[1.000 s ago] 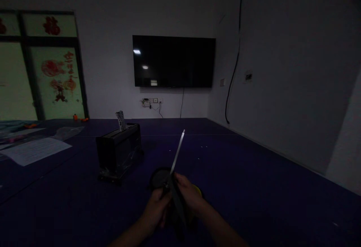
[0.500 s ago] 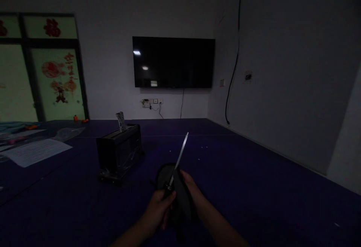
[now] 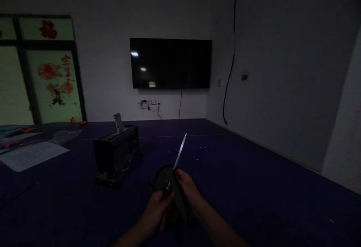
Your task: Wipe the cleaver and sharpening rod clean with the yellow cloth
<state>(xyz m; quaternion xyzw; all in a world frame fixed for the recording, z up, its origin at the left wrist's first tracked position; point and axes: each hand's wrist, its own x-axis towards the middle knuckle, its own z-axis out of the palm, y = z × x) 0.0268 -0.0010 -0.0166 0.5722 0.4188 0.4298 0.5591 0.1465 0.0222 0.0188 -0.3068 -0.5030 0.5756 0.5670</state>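
My left hand point(image 3: 153, 210) is closed around the dark handle of a slim metal rod point(image 3: 180, 151), which looks like a long screwdriver, though its exact kind is unclear. The bright shaft tilts up and to the right, its tip free in the air. Around the handle and lower shaft is a dark grey fabric pouch point(image 3: 163, 177) with a rounded top edge. My right hand point(image 3: 190, 190) pinches the pouch's right edge, with its fingertips close beside the shaft. The lower part of the pouch is lost in shadow below my hands.
A black box-like appliance point(image 3: 113, 156), with a crumpled piece sticking up from its top, stands on the purple surface point(image 3: 239, 179) to the left. Paper sheets point(image 3: 34, 155) and clear plastic point(image 3: 64, 136) lie farther left. A screen point(image 3: 170, 64) hangs on the far wall.
My right hand's fingers have come up over the pouch's edge, nearer the shaft. The left hand keeps its hold on the handle. The whole view has shifted slightly.
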